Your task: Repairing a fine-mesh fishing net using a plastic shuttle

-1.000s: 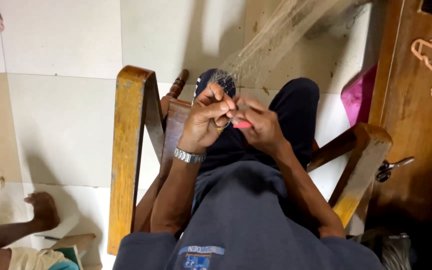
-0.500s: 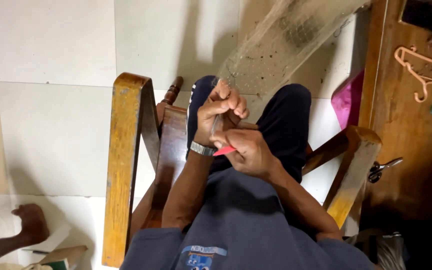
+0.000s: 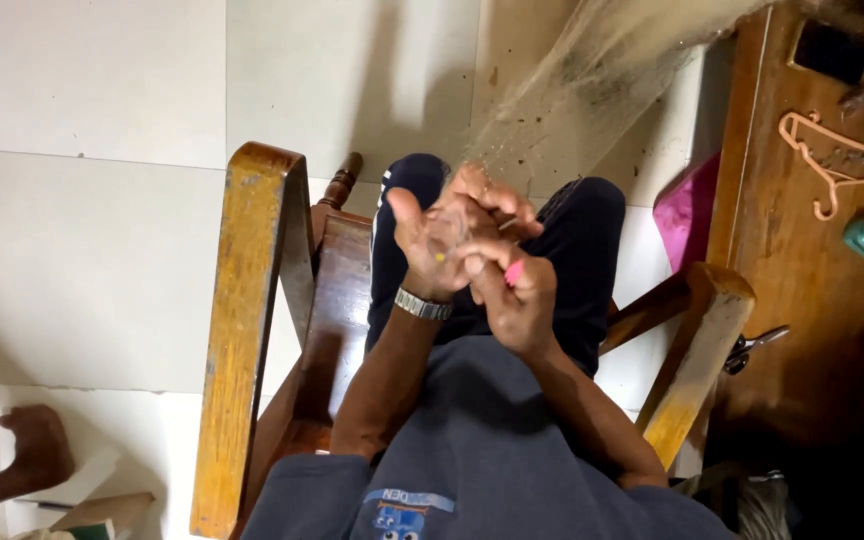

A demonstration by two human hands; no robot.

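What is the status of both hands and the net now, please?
Left hand raised, palm open, net strands across fingers. Right hand pinching small pink tool. Hands touching above lap. Nothing in the way.

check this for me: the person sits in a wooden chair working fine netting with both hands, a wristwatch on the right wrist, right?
Not quite. In the head view the wristwatch is on the left wrist, below the left hand. The rest stands: wooden chair, fine netting, and the right hand working too.
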